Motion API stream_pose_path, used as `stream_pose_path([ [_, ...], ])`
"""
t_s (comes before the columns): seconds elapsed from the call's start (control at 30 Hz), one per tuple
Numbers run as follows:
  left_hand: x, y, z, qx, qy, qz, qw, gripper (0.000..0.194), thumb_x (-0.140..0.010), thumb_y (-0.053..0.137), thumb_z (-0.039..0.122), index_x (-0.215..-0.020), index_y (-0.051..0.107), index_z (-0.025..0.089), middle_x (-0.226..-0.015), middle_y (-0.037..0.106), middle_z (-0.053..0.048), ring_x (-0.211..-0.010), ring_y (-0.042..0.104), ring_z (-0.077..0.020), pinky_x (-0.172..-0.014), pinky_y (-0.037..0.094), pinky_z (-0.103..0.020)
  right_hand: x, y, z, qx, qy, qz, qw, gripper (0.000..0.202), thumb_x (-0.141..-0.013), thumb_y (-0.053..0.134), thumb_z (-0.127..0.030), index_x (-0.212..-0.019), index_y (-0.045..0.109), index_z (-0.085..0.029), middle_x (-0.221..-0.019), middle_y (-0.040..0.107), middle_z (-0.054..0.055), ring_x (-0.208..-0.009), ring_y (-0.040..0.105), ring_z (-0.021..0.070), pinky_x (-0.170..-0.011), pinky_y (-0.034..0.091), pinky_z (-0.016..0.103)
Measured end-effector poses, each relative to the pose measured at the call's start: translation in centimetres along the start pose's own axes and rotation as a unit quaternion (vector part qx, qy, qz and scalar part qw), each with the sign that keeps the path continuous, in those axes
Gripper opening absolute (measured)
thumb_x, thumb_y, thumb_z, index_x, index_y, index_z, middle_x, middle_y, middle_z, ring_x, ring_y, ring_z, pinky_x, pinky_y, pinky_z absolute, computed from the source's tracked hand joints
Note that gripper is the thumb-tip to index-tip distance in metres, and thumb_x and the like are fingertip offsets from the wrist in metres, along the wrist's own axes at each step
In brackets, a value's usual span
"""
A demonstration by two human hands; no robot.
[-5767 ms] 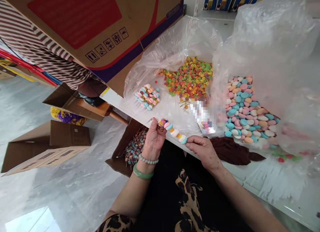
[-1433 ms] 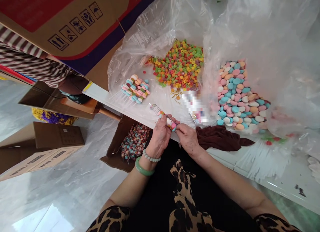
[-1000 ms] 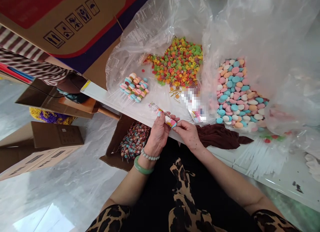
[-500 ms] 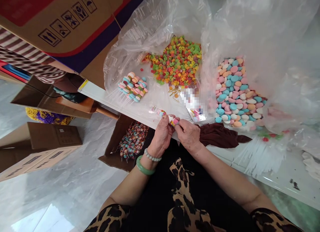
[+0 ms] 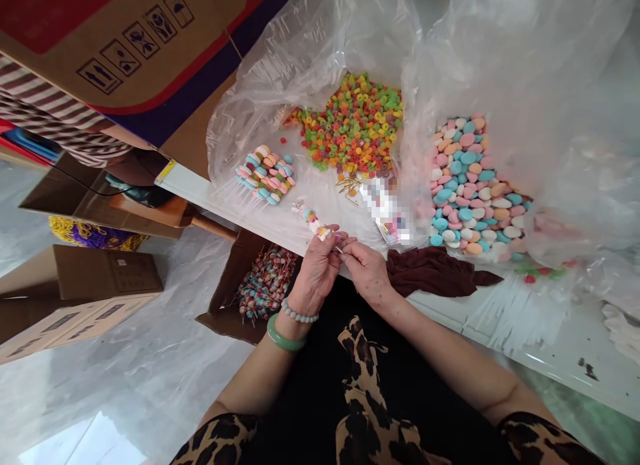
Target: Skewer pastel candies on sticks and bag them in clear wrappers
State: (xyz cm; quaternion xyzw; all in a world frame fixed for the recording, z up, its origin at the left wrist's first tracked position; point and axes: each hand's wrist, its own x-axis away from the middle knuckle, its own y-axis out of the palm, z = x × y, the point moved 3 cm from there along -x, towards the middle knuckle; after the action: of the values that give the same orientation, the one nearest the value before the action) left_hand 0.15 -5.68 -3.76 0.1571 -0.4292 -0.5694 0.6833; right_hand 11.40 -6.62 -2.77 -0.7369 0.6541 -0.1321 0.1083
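My left hand is closed round a candy skewer in a clear printed wrapper. Its pastel and yellow sweets poke out beyond the fingers toward the table. My right hand pinches the lower end, where a short piece of white stick shows between the two hands. Fingers hide much of that end. Just beyond lie gold twist ties and a stack of printed wrappers, partly blurred out. Left of them rests a bunch of unwrapped candy skewers with white sticks.
Gummy rings and pastel candies lie in heaps on plastic sheeting. A brown cloth and white sticks are at the right. Below the table edge stands a carton of wrapped skewers. A person in a striped sleeve is at left.
The skewer has tilted, its far end moving up and left. My right hand has shifted left and down along its lower end, and a bit of stick now shows.
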Motion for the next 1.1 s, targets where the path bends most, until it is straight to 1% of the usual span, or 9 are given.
stream_pose_path([
  [0.1,0.5,0.5,-0.5,-0.015,-0.03,-0.015,0.999,0.025,-0.074,0.079,0.024,-0.092,0.064,0.016,-0.089,0.07,-0.003,-0.084,0.066,-0.0117,-0.081,0.051,-0.024,-0.2,0.2,0.4,-0.068,0.013,0.011,0.998,0.017,-0.08,0.052,-0.031,-0.066,0.056,-0.022,-0.068,0.059,-0.001,-0.067,0.053,0.0151,-0.068,0.041,0.027],
  [0.23,0.8,0.2,-0.1,-0.095,-0.046,-0.02,0.994,0.03,-0.072,0.081,0.033,-0.09,0.064,0.015,-0.09,0.069,-0.003,-0.078,0.064,-0.0116,-0.073,0.051,-0.024,0.0,-0.6,1.4,-0.102,0.048,-0.01,0.994,0.017,-0.081,0.054,-0.033,-0.071,0.061,-0.021,-0.062,0.056,-0.003,-0.059,0.048,0.0131,-0.06,0.039,0.026],
  [0.37,0.4,-0.9,1.2,-0.193,0.017,0.035,0.98,0.032,-0.067,0.083,0.034,-0.081,0.064,0.013,-0.069,0.063,0.001,-0.058,0.057,-0.0077,-0.06,0.046,-0.022,0.3,-1.4,1.7,-0.05,0.021,-0.045,0.998,0.016,-0.081,0.056,-0.031,-0.073,0.065,-0.021,-0.061,0.054,-0.004,-0.061,0.05,0.0133,-0.062,0.039,0.025],
  [0.47,0.1,-0.9,1.6,-0.181,0.049,0.034,0.982,0.033,-0.063,0.085,0.027,-0.081,0.061,0.014,-0.064,0.06,0.004,-0.05,0.05,-0.0056,-0.054,0.041,-0.022,0.3,-1.2,1.5,-0.015,-0.014,-0.039,0.999,0.014,-0.082,0.053,-0.024,-0.074,0.064,-0.022,-0.067,0.058,-0.002,-0.068,0.056,0.0152,-0.066,0.043,0.026],
  [0.63,0.6,0.7,0.2,-0.079,-0.076,-0.04,0.993,0.041,-0.065,0.082,0.023,-0.1,0.061,0.014,-0.052,0.05,0.008,-0.046,0.045,-0.0077,-0.049,0.036,-0.022,-0.1,-0.6,1.1,0.07,-0.089,0.032,0.993,0.017,-0.088,0.047,-0.021,-0.081,0.063,-0.022,-0.076,0.063,0.002,-0.072,0.059,0.0166,-0.071,0.046,0.028],
  [0.73,0.9,1.1,-0.4,-0.061,-0.106,-0.05,0.991,0.034,-0.065,0.082,0.022,-0.093,0.064,0.012,-0.05,0.047,0.007,-0.047,0.044,-0.0078,-0.051,0.037,-0.023,-0.2,-0.9,1.3,0.086,-0.073,0.052,0.992,0.026,-0.087,0.049,-0.019,-0.108,0.062,-0.022,-0.069,0.059,-0.002,-0.061,0.057,0.0151,-0.064,0.047,0.026],
  [0.8,0.9,0.7,-0.6,-0.058,-0.111,-0.036,0.991,0.03,-0.065,0.083,0.027,-0.086,0.066,0.012,-0.051,0.047,0.006,-0.049,0.043,-0.0074,-0.051,0.037,-0.022,0.1,-1.0,1.1,0.113,-0.104,0.047,0.987,0.035,-0.088,0.047,-0.016,-0.12,0.059,-0.023,-0.073,0.061,-0.001,-0.064,0.058,0.0155,-0.066,0.048,0.026],
  [0.97,0.8,-0.6,-0.6,-0.068,-0.081,0.048,0.993,0.034,-0.067,0.082,0.042,-0.077,0.07,0.012,-0.069,0.059,0.0,-0.06,0.05,-0.008,-0.055,0.04,-0.021,1.4,-0.5,0.2,0.222,-0.237,0.027,0.945,0.029,-0.094,0.04,-0.015,-0.098,0.069,-0.021,-0.075,0.062,0.006,-0.074,0.059,0.0186,-0.068,0.046,0.027],
  [1.1,0.6,-0.8,-0.2,-0.073,-0.045,0.065,0.994,0.028,-0.068,0.08,0.039,-0.067,0.069,0.012,-0.075,0.063,-0.003,-0.072,0.056,-0.0119,-0.066,0.046,-0.025,1.5,-0.7,-0.1,0.119,-0.207,-0.005,0.971,0.022,-0.093,0.045,-0.018,-0.094,0.066,-0.022,-0.083,0.064,0.005,-0.079,0.06,0.0176,-0.073,0.047,0.028],
])
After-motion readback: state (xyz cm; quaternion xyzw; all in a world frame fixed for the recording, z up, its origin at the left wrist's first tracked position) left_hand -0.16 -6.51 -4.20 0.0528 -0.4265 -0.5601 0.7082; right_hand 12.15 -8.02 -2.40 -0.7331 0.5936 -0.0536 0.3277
